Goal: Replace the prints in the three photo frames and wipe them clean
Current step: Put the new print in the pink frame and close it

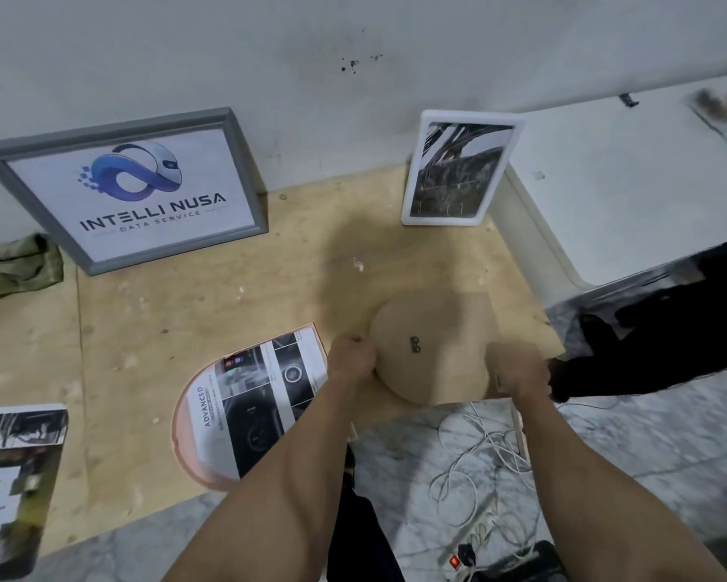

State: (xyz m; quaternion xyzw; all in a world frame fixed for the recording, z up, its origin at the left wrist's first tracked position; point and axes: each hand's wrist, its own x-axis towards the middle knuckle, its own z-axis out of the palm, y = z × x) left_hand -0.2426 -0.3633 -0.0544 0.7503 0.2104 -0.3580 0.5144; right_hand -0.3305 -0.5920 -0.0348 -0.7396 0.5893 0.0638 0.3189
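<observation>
The arched frame (433,346) lies face down at the near edge of the board (227,287), its hanger up. The left hand (352,358) pinches its left rim and the right hand (519,371) grips its right side. My judgement: lift evenly with both (the backing may slip), keeping it level. The arched print (252,396) lies just left; the grey frame (135,191) and white frame (458,170) lean on the wall.

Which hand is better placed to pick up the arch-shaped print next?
The left hand: it grips the backing board's left edge, right beside the arch-shaped print. The right hand holds the far edge.
</observation>
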